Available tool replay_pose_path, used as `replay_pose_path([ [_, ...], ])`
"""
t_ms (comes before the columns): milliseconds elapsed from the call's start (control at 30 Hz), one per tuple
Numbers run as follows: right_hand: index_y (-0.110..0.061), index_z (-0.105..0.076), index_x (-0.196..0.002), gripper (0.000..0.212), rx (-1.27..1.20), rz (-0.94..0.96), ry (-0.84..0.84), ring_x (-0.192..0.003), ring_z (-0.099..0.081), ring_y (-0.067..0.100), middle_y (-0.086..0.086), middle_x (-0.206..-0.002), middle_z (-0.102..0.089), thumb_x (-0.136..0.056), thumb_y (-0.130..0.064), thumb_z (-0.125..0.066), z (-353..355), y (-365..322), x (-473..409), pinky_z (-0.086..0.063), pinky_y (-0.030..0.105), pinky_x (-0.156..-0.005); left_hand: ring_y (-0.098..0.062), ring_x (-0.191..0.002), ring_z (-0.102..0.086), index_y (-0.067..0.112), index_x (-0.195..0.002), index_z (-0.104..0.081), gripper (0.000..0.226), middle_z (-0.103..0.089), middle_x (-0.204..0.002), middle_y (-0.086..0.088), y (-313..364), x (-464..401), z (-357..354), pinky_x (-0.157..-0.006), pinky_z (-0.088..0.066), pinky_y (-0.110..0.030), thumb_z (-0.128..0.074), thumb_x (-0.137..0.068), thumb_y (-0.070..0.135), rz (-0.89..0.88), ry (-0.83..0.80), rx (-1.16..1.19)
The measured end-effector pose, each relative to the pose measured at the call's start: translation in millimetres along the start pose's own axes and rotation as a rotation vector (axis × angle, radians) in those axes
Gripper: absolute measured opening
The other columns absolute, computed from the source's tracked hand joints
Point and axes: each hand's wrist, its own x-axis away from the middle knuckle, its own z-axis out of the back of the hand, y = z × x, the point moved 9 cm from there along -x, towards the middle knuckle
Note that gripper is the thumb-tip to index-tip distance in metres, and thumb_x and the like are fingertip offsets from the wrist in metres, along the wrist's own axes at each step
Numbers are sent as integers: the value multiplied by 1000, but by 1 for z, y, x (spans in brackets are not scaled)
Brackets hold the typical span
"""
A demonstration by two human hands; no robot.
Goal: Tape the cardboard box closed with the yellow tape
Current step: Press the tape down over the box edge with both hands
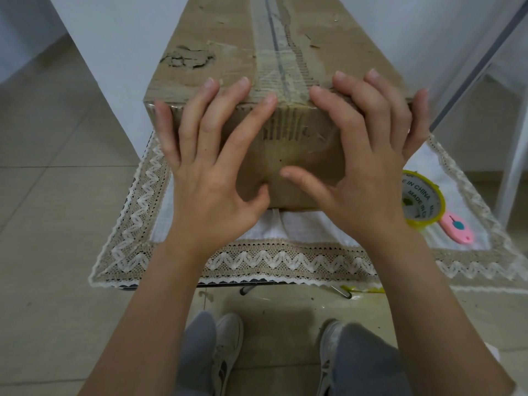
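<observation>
A long, worn cardboard box [228, 38] lies on a small cloth-covered table, its flaps down and a strip of clear tape running along the top seam and over the near edge. My left hand [211, 155] lies spread on the near end of the box, fingers straight and reaching over the top edge. My right hand [363, 155] presses the same end on the right side, fingers spread, thumb flat on the front face. The yellow tape roll [423, 201] lies on the table to the right of the box, beside my right wrist, held by neither hand.
A pink utility cutter [457, 227] lies just right of the tape roll. A white cloth with a lace border [271, 258] covers the table. White furniture legs [514, 155] stand at right, a white panel at left. My feet are on the tiled floor below.
</observation>
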Motion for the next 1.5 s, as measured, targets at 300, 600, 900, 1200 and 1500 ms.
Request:
replay_pose_path([
  [300,-19,-59,-131,72,-26,-53,50,-137,-36,24,4,-137,-54,-78,-66,-71,0,0,1,-8,54,-116,-26,-142,-27,20,-140,-50,59,-44,-146,-6,-1,3,1,-116,1,-54,-65,-89,44,-3,29,18],
  [600,-19,-56,-134,87,9,-42,-5,-138,-33,26,6,-140,-52,-69,-75,-72,-2,0,0,-5,52,-117,-26,-141,-30,21,-139,-52,64,-46,-144,-5,-3,3,-2,-117,2,-51,-68,-86,52,11,55,6],
  [900,-23,-50,-139,91,18,-45,-84,-142,-26,22,1,-145,-46,-60,-50,-86,-4,3,-1,6,40,-119,-26,-141,-29,18,-138,-53,62,-46,-143,-4,-5,1,-2,-116,-1,-55,-72,-86,46,18,54,38],
  [1200,-23,-49,-141,81,-1,-26,-131,-144,-27,23,0,-148,-44,-70,-44,-81,-2,3,-3,-1,49,-119,-22,-140,-32,22,-138,-53,69,-46,-144,-1,-7,-1,2,-118,2,-46,-73,-80,51,13,-15,63],
  [1500,-22,-65,-125,39,-113,-115,92,-134,-44,23,-1,-133,-59,-90,-38,-70,5,4,-3,-10,50,-117,-18,-129,-46,25,-120,-68,29,-60,-127,3,-9,-4,10,-115,-12,-50,-70,-92,26,145,196,145],
])
